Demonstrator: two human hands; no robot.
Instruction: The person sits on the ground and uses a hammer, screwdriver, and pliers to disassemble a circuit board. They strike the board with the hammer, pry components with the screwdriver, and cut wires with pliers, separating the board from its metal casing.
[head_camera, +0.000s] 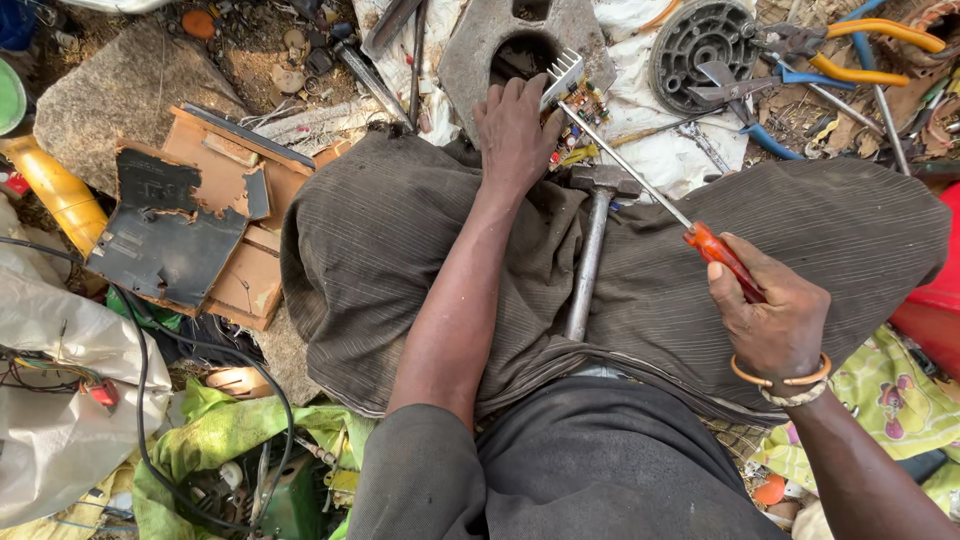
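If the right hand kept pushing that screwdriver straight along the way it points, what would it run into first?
The right hand aims the screwdriver up and left. Its tip already sits at the circuit board with the finned metal heat sink, which the left hand steadies. That board looks to be first, though depth is hard to judge.

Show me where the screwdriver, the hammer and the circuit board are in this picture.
screwdriver (727, 260), head view, on its orange handle above the right hand.
hammer (587, 262), head view, middle of its metal handle on the lap.
circuit board (583, 103), head view, on its component side beside the left hand.
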